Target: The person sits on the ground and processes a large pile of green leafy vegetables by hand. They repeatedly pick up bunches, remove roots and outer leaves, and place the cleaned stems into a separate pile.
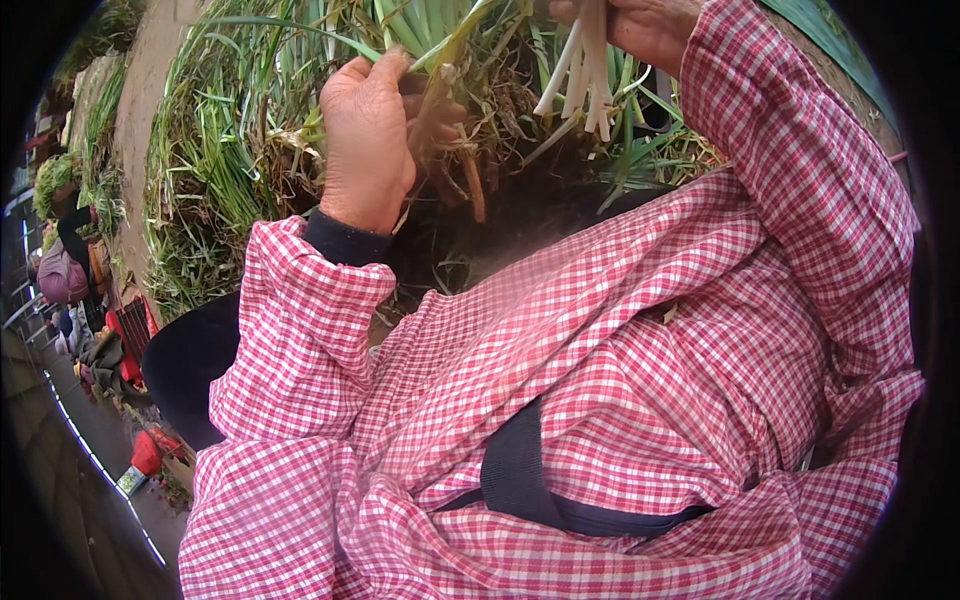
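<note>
My left hand, with a dark cuff at the wrist, is at the upper middle, its thumb and fingers closed on a leafy green stalk with dry, withered leaves. At the top right, my right hand grips a bunch of several pale white stems, cut ends pointing down; the frame's edge cuts off part of that hand. Between and behind both hands lies a heap of long green leafy plants mixed with brown dry leaves. Both arms wear red and white checked sleeves.
A bare dirt strip runs along the left of the heap, with more green bundles past it. Farther left are people, one in a purple hat, and a red crate. Green sheeting lies at the upper right.
</note>
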### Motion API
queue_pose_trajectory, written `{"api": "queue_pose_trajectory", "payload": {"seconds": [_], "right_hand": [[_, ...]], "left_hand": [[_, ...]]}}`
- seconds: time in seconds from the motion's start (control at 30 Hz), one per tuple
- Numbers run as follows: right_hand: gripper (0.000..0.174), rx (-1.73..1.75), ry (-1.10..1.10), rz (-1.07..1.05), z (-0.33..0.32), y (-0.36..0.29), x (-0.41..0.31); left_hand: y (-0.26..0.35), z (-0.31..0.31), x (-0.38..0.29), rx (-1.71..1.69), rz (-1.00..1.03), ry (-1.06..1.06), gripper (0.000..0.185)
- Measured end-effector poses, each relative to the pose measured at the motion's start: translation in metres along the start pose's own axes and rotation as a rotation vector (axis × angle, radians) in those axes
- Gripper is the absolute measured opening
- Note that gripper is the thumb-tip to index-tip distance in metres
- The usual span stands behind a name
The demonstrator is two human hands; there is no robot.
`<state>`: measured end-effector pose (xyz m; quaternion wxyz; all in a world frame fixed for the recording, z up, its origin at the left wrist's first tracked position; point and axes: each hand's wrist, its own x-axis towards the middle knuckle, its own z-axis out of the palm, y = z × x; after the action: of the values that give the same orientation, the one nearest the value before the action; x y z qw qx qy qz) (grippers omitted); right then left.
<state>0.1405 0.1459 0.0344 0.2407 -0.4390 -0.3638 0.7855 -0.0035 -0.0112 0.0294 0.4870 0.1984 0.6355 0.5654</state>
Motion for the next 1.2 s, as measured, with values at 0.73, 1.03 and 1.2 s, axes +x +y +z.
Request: {"api": "queue_pose_trajectory", "payload": {"seconds": [0.73,1.03,1.2], "right_hand": [[0.024,0.018,-0.317,0.057,-0.014,-0.002,-0.029],[0.019,-0.008,-0.065,-0.01,-0.064,-0.018,0.019],[0.013,0.177,-0.129,-0.135,-0.091,-0.077,0.027]], "left_hand": [[0.003,0.025,-0.003,-0.26,-0.423,-0.291,0.018],[-0.05,0.042,-0.042,0.842,0.33,-0.488,0.016],[-0.078,0.029,-0.075,1.455,-0.114,-1.129,0.031]]}}
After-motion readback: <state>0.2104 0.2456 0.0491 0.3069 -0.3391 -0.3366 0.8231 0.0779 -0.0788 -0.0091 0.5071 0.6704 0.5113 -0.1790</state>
